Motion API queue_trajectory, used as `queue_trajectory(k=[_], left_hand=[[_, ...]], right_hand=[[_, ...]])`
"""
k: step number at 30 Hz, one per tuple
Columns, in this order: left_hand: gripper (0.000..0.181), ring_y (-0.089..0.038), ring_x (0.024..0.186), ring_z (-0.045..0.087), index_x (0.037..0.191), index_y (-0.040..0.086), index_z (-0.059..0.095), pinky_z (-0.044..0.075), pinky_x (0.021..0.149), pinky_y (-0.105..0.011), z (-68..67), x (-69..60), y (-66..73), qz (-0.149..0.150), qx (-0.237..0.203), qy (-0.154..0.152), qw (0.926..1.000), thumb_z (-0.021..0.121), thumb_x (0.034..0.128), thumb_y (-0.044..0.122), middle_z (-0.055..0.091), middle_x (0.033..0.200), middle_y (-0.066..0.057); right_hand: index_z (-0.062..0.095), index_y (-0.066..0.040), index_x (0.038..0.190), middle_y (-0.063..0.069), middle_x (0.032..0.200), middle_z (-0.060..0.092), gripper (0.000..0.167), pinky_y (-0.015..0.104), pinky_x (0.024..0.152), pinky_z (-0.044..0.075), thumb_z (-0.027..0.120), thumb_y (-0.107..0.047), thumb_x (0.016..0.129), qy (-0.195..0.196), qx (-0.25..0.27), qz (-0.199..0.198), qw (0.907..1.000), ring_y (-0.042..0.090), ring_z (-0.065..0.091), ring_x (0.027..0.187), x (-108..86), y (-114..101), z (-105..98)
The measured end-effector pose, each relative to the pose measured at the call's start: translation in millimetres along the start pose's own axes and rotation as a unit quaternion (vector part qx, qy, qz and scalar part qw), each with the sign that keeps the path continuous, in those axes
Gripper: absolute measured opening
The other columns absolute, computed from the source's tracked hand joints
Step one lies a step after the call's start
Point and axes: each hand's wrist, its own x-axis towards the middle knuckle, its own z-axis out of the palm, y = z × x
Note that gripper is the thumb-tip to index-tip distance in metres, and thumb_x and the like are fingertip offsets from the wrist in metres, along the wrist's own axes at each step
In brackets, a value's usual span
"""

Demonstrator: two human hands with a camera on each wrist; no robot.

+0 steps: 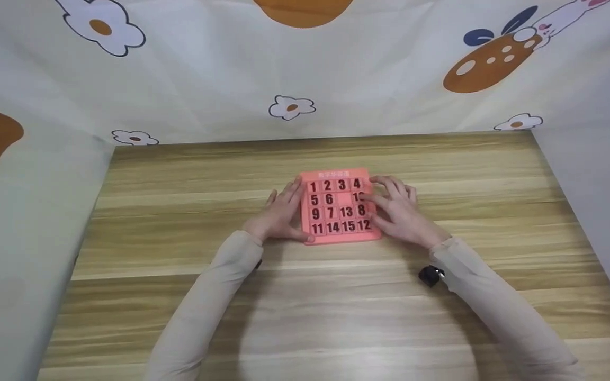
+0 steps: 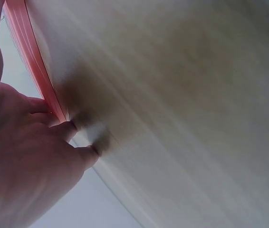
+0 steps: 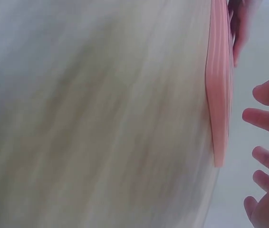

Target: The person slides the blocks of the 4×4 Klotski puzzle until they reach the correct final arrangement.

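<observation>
A pink number slide puzzle (image 1: 343, 198) lies flat on the table, its tiles marked with black numbers. The empty slot (image 1: 343, 199) is in the second row, right of tile 6. Along the puzzle's left side rests my left hand (image 1: 279, 212), fingers fairly straight against the edge and thumb at the near left corner. Over the right columns hovers my right hand (image 1: 401, 214) with spread fingers. One fingertip partly covers the number on the tile right of the slot. In the right wrist view, the fingers (image 3: 267, 121) show beside the pink frame (image 3: 218, 85).
The wood-patterned table (image 1: 188, 206) extends all around the puzzle. A printed cloth (image 1: 204, 79) with flowers and carrots rises behind it, with pale walls at both sides. A small black device (image 1: 431, 275) sits at my right wrist.
</observation>
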Motion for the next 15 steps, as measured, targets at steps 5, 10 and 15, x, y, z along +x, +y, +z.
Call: queue_trajectory(k=[5, 10, 15], left_hand=[[0.130, -0.025, 0.145, -0.009, 0.153, 0.003, -0.007, -0.006, 0.115, -0.046, 0.0, -0.2, 0.5, -0.001, 0.003, -0.001, 1.0000, 0.080, 0.0706, 0.054, -0.016, 0.159, -0.010], [0.128, -0.027, 0.145, -0.008, 0.153, 0.002, -0.006, -0.006, 0.115, -0.047, -0.5, -0.1, 1.8, -0.005, 0.007, -0.008, 0.9999, 0.080, 0.0720, 0.053, -0.016, 0.159, -0.011], [0.128, -0.027, 0.145, -0.008, 0.154, 0.003, -0.006, -0.006, 0.115, -0.046, -0.2, 0.8, 1.4, -0.012, 0.006, -0.012, 0.9998, 0.079, 0.0725, 0.054, -0.017, 0.159, -0.010]], right_hand=[[0.063, -0.009, 0.127, 0.021, 0.144, 0.036, 0.041, 0.058, 0.100, 0.022, 0.067, -0.018, 0.087, -0.015, 0.001, 0.005, 0.9999, 0.041, 0.026, 0.133, -5.6, 0.6, -1.3], [0.063, -0.011, 0.128, 0.020, 0.144, 0.037, 0.042, 0.059, 0.101, 0.022, 0.067, -0.017, 0.086, -0.023, -0.002, 0.002, 0.9997, 0.038, 0.026, 0.133, -7.6, -0.6, -1.6], [0.064, -0.011, 0.126, 0.020, 0.144, 0.037, 0.039, 0.060, 0.103, 0.020, 0.066, -0.019, 0.088, -0.027, -0.007, 0.001, 0.9996, 0.038, 0.026, 0.134, -7.5, -3.6, -1.9]])
